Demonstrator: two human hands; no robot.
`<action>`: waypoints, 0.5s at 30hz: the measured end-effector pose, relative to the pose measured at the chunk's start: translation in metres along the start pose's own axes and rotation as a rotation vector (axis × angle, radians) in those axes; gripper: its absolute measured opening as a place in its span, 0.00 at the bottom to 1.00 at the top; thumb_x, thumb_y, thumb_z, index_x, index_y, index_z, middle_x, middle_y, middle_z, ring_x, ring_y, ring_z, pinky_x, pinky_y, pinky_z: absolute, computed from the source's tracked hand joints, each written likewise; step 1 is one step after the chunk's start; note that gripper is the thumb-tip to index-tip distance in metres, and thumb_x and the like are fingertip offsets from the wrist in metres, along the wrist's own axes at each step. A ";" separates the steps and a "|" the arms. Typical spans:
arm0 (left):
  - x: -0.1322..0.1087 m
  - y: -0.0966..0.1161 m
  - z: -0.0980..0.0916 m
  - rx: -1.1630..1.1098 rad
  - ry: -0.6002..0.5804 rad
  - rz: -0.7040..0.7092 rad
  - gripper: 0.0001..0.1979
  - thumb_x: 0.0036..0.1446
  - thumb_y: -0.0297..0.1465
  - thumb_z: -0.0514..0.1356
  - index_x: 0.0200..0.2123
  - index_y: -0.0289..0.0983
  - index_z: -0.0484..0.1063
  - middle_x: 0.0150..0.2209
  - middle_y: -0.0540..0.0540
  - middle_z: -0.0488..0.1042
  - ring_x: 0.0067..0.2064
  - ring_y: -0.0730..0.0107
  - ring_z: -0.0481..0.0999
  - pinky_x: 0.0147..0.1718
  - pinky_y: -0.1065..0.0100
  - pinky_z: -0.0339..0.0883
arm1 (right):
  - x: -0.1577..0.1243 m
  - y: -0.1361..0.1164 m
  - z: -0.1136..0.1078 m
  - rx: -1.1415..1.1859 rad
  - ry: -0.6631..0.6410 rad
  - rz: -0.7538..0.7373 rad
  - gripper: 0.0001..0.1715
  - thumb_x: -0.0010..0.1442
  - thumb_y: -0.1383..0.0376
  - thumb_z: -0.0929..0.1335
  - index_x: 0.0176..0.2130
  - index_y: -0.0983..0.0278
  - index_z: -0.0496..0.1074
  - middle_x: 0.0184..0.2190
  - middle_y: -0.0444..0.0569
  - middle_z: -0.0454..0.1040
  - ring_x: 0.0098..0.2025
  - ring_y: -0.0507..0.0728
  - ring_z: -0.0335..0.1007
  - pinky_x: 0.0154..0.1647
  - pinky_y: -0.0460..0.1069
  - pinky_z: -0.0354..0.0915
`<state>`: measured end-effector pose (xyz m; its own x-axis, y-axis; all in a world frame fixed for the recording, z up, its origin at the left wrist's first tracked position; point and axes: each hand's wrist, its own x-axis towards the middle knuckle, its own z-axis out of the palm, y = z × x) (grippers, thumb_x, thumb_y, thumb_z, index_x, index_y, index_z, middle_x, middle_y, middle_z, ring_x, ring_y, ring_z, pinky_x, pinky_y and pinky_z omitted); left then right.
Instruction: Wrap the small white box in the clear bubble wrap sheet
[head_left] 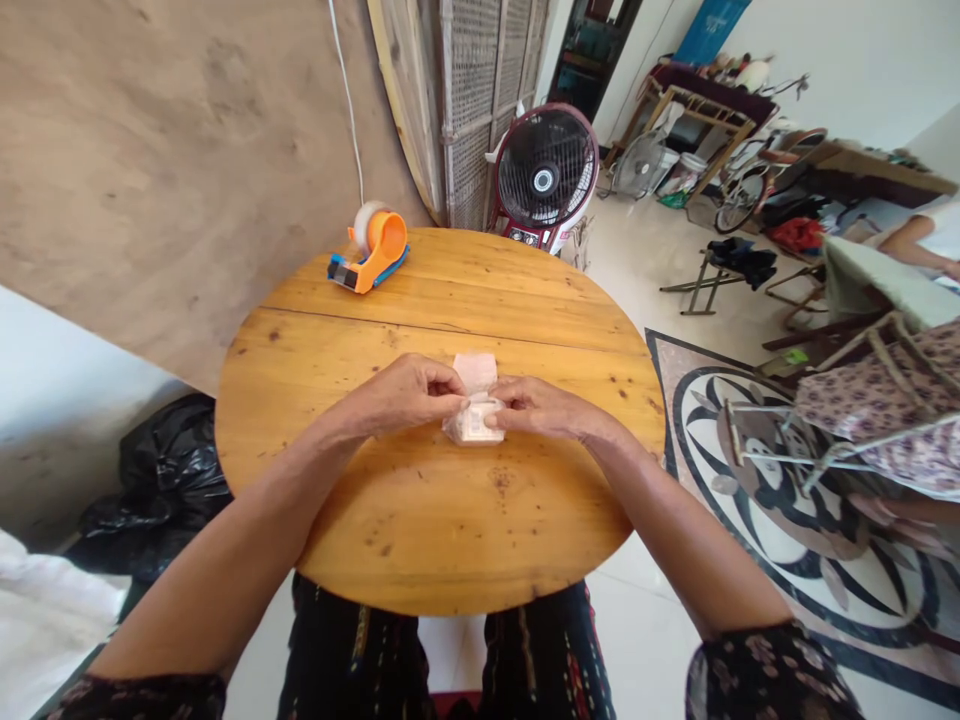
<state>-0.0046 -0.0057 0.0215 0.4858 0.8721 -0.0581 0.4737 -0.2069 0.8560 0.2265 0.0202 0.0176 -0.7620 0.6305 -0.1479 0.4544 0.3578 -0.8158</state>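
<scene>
A small whitish packet in clear plastic wrapping (pixel 478 424) lies on the round wooden table (pixel 450 540), near its middle. A pale pinkish flap (pixel 475 370) stretches away from its far side. At the packet's left edge, my left hand (pixel 416 395) is closed, thumb and forefinger pinching the plastic. My right hand (pixel 536 408) grips the right side, its thumb over the packet's top and its fingers at the base of the flap. Printing on the packet is too small to read.
An orange and blue tape dispenser (pixel 371 250) stands at the table's far left edge. Behind the table is a fan (pixel 546 170). Black plastic bags (pixel 161 480) lie on the left. At the right, another person's arm (pixel 919 245) shows beside a covered table (pixel 874 280).
</scene>
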 end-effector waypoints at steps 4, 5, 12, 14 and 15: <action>0.002 0.001 0.010 -0.036 0.042 -0.006 0.11 0.51 0.33 0.56 0.25 0.33 0.74 0.21 0.52 0.66 0.24 0.78 0.60 0.22 0.74 0.50 | 0.001 0.004 0.005 0.167 -0.017 0.030 0.16 0.56 0.55 0.70 0.39 0.64 0.73 0.35 0.45 0.72 0.36 0.53 0.67 0.37 0.48 0.63; 0.002 0.001 0.011 -0.040 0.042 -0.005 0.11 0.51 0.33 0.55 0.24 0.33 0.73 0.20 0.53 0.64 0.23 0.78 0.58 0.22 0.74 0.49 | 0.001 0.006 0.007 0.233 0.022 0.041 0.18 0.54 0.55 0.71 0.42 0.63 0.72 0.36 0.45 0.73 0.37 0.53 0.68 0.38 0.48 0.64; 0.004 -0.006 0.014 -0.034 -0.015 -0.007 0.13 0.53 0.32 0.53 0.18 0.35 0.60 0.19 0.54 0.51 0.23 0.79 0.51 0.22 0.72 0.44 | -0.010 0.008 0.026 0.222 0.222 0.015 0.18 0.57 0.55 0.70 0.43 0.63 0.74 0.40 0.48 0.74 0.41 0.56 0.70 0.45 0.52 0.66; 0.004 -0.006 0.014 -0.036 -0.011 -0.013 0.13 0.53 0.33 0.53 0.19 0.35 0.60 0.20 0.54 0.52 0.23 0.78 0.51 0.22 0.72 0.45 | -0.017 -0.002 0.031 -0.031 0.302 -0.003 0.17 0.62 0.56 0.66 0.48 0.60 0.74 0.45 0.50 0.72 0.45 0.57 0.68 0.49 0.53 0.63; 0.004 -0.005 0.014 -0.035 -0.007 -0.013 0.13 0.53 0.33 0.53 0.19 0.35 0.61 0.20 0.54 0.53 0.24 0.78 0.52 0.22 0.72 0.45 | -0.021 -0.006 0.033 -0.139 0.328 -0.003 0.18 0.64 0.57 0.64 0.50 0.59 0.73 0.46 0.51 0.71 0.47 0.57 0.67 0.51 0.54 0.62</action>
<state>0.0054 -0.0073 0.0092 0.4849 0.8715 -0.0730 0.4545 -0.1798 0.8724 0.2243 -0.0177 0.0078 -0.5847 0.8090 0.0604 0.5282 0.4361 -0.7286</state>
